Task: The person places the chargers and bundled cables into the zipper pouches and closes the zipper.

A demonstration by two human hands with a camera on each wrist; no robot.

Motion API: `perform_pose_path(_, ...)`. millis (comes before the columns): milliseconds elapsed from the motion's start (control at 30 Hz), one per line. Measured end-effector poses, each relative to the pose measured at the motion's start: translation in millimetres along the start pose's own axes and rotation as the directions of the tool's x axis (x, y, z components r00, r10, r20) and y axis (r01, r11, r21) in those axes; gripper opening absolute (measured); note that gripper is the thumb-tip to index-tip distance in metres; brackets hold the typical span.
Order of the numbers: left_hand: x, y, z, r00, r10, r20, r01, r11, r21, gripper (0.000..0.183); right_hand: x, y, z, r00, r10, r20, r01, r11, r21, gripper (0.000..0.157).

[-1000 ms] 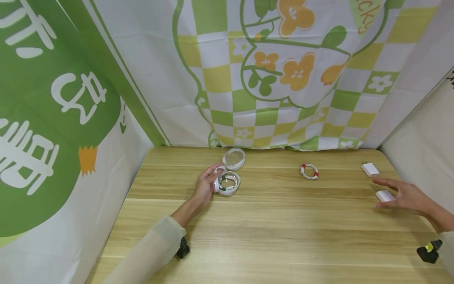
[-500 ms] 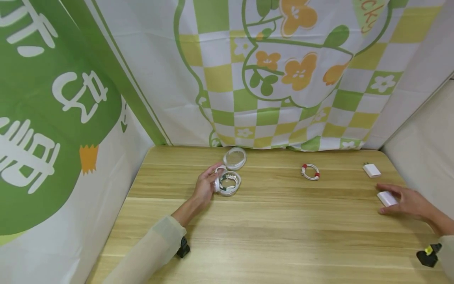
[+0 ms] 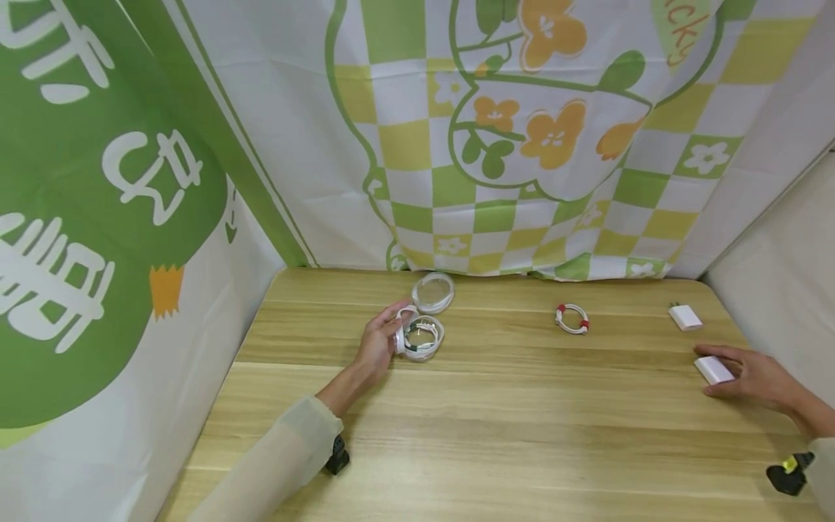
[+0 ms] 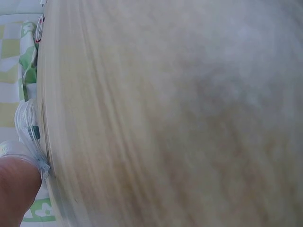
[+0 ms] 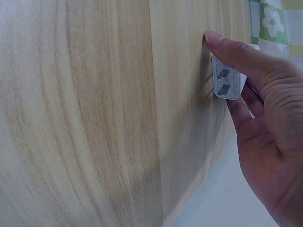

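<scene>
On the left, my left hand (image 3: 376, 342) pinches a white, band-like item (image 3: 401, 335) standing at the side of a clear round case (image 3: 438, 348). A coiled white cable with green ties (image 3: 417, 346) lies in that case. In the left wrist view only a finger (image 4: 16, 187) shows, over clear plastic, beside the coil (image 4: 27, 120). My right hand (image 3: 759, 375) grips a white plug charger (image 3: 714, 370) at the table's right, thumb on one side and fingers on the other. Its two flat prongs (image 5: 223, 81) face the right wrist camera.
A second clear round case (image 3: 446, 303) stands just behind the first. Farther right lie a white coiled cable with red ties (image 3: 571, 330) and another white plug charger (image 3: 686, 317). Printed cloth (image 3: 483, 217) hangs along the wooden table's (image 3: 496, 435) back edge.
My right hand has drawn back toward the near side, away from the farther charger, and its fingers have closed round the nearer one. The left hand has stayed in place.
</scene>
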State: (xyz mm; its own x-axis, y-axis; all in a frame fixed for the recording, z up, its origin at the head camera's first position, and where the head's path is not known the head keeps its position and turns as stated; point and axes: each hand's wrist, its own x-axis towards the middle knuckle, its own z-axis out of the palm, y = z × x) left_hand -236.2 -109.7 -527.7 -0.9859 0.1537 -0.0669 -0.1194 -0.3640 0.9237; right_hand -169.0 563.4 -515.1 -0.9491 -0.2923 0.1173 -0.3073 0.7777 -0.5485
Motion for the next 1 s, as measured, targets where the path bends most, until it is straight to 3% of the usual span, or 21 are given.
perform_pose_path(133,-1.5,0.8,0.2,1.0,-0.005,-0.001,0.005,1.0,0.007,0.048,-0.7,-2.7,-0.8,1.0,0.02,-0.016,-0.021,0.996,-0.084,0.069)
perform_pose_path(267,-2.4,1.2,0.3,1.0,-0.012,0.001,0.012,1.0,0.005,0.048,-0.7,-5.0,-2.2,0.999,0.051,-0.015,-0.052,0.993,-0.103,0.064)
perform_pose_path(567,-2.1,0.9,-0.4,1.0,-0.015,0.004,0.015,1.0,0.018,0.048,3.0,-11.3,-3.3,0.99,0.144,-0.015,-0.143,0.963,-0.226,0.065)
perform_pose_path(767,-3.8,3.0,0.4,1.0,-0.016,0.015,0.016,1.0,0.024,0.049,3.2,-15.0,-1.9,0.981,0.191,-0.046,-0.196,0.956,-0.217,0.066)
perform_pose_path(1000,-3.9,3.7,1.2,1.0,-0.02,0.007,0.02,1.0,0.011,0.049,4.1,-17.5,-2.6,0.983,0.177,-0.053,-0.184,0.96,-0.211,0.067)
